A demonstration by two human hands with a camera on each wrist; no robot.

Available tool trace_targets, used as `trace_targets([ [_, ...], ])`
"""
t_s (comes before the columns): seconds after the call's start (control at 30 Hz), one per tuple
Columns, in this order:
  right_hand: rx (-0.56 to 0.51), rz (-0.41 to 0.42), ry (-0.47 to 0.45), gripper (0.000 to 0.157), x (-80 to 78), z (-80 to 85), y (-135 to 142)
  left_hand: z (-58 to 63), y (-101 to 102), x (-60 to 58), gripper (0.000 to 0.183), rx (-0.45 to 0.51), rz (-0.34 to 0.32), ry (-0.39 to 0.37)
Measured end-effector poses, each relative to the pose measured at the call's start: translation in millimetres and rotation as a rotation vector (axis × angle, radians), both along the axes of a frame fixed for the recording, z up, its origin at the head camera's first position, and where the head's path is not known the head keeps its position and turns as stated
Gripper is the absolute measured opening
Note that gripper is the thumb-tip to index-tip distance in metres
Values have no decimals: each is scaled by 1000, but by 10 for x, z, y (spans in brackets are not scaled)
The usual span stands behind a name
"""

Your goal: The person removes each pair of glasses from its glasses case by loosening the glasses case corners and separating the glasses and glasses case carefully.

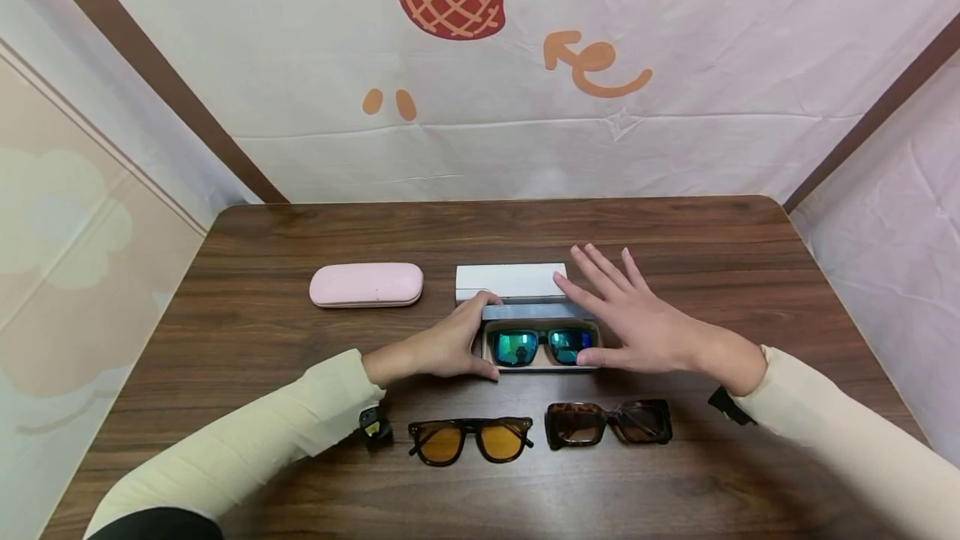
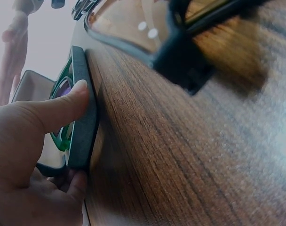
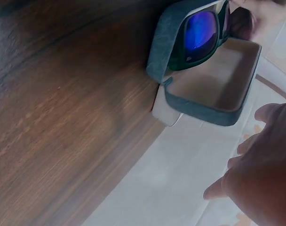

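An open blue-grey glasses case [image 1: 527, 312] sits mid-table with its lid raised at the back. In it lie dark green sunglasses [image 1: 516, 348] with mirrored blue-green lenses. My left hand [image 1: 450, 346] grips the case's left end; in the left wrist view the thumb [image 2: 70, 106] presses the front wall and fingers reach beneath and behind. My right hand [image 1: 641, 323] is spread at the case's right end, fingers straight and holding nothing. In the right wrist view, that hand [image 3: 263, 165] hangs apart from the open lid [image 3: 204, 110].
A white case [image 1: 510, 280] stands directly behind the open one. Farther left lies a closed pink glasses case [image 1: 366, 285]. Nearer me are black-framed glasses with amber lenses [image 1: 439, 445] and, to their right, tortoiseshell sunglasses [image 1: 580, 425], on the wooden table [image 1: 255, 315].
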State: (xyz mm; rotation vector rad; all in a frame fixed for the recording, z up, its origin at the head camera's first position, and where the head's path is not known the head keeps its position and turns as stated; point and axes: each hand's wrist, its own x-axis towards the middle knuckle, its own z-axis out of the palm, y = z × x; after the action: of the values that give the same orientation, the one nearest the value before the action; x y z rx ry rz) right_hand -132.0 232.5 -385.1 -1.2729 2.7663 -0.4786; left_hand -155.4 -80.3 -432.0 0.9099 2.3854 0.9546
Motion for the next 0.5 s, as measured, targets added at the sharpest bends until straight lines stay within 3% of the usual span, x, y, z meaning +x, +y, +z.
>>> trace_targets([
  [0.23, 14, 61, 41, 94, 84, 23, -53, -8, 6, -6, 88, -4, 14, -15],
  [0.5, 37, 92, 26, 102, 172, 48, -110, -6, 3, -6, 88, 1, 5, -9],
])
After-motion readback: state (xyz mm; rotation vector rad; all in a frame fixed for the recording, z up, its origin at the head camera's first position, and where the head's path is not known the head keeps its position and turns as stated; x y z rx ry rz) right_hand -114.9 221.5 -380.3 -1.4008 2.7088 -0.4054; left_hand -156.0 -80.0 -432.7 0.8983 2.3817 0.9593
